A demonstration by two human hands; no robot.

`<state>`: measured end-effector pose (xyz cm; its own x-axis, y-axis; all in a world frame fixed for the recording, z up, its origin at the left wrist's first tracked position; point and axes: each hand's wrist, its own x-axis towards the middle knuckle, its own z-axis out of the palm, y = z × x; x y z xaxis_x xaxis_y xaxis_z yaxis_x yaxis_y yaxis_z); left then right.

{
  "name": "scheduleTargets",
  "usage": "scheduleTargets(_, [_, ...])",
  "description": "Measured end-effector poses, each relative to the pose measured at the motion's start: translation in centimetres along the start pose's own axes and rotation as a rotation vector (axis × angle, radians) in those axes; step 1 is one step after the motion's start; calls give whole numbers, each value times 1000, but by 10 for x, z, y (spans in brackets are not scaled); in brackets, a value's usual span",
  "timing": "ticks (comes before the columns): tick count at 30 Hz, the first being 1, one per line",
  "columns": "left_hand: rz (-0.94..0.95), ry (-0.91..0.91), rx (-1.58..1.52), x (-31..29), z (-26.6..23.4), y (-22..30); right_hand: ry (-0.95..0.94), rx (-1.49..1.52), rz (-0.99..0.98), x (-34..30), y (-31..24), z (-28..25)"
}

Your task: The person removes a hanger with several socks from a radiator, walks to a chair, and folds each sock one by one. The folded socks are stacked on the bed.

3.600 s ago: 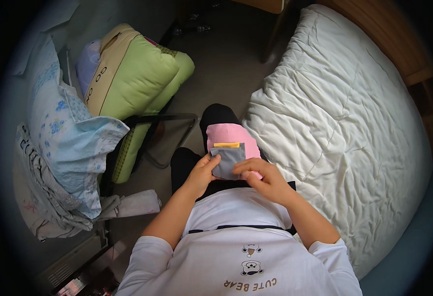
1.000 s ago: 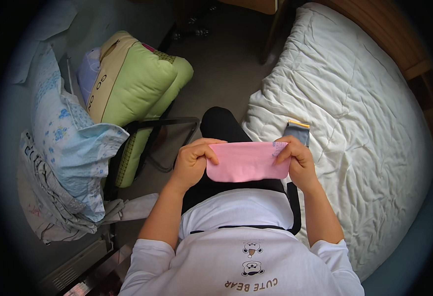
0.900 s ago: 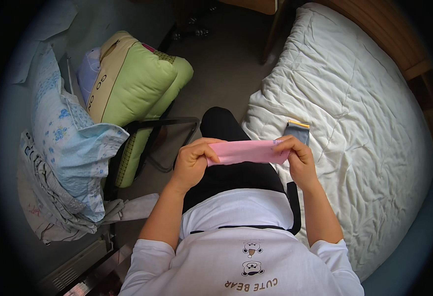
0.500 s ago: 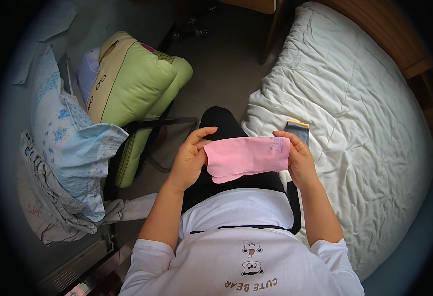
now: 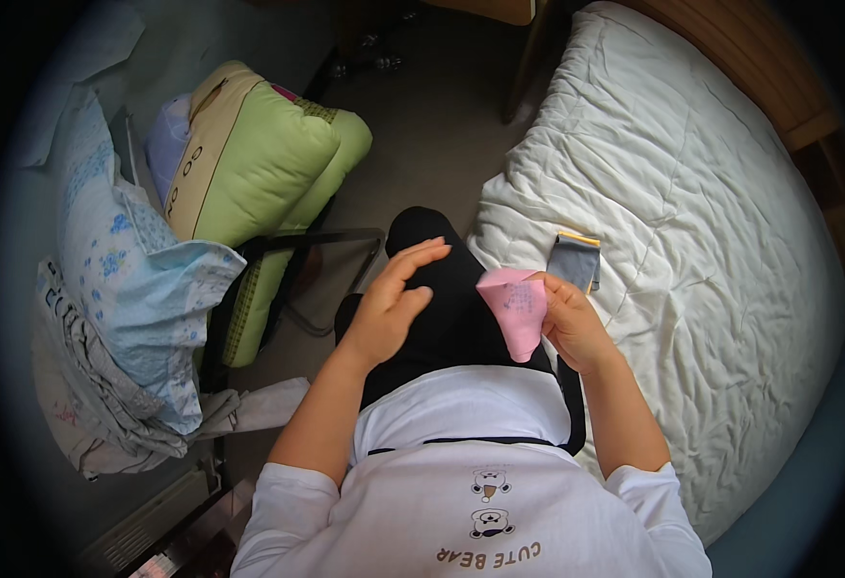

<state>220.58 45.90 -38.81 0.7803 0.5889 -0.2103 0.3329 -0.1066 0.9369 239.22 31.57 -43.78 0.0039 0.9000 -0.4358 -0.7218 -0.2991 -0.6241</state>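
My right hand (image 5: 577, 326) pinches a pair of pink socks (image 5: 517, 306) by one end above my lap. The socks are folded over and hang down, with faint dark print on the side that shows. To the left, my left hand (image 5: 392, 306) holds nothing; its fingers are stretched out and the thumb stands apart. A gap separates it from the socks. Beyond my right hand, a folded grey piece that looks like socks, with a yellow edge (image 5: 575, 260), lies on the bed.
A bed with a wrinkled white quilt (image 5: 702, 241) fills the right side. At the left, a green cushion (image 5: 268, 164), a blue floral pillow (image 5: 124, 260) and rumpled grey cloth (image 5: 105, 385) are piled by a black chair frame (image 5: 345, 234). My black-trousered legs (image 5: 451, 289) are beneath my hands.
My left hand has let go of the pink socks and its fingers have opened. The socks, stretched between both hands before, now fold and hang from my right hand.
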Motion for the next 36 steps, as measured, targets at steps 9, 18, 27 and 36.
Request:
scheduleTargets(9, [-277,-158,-55,3,38,8,108,-144,-103,-2,-6,24])
scheduleTargets(18, [-346,-24,-464,-5,39,5,236,-970,-710,-4,-7,42])
scheduleTargets(27, [-248,-16,-414,-7,41,4,243,-937,-735,0,-1,42])
scheduleTargets(36, [-320,-88,-433,-13,33,-2,324,-629,-537,0,-2,38])
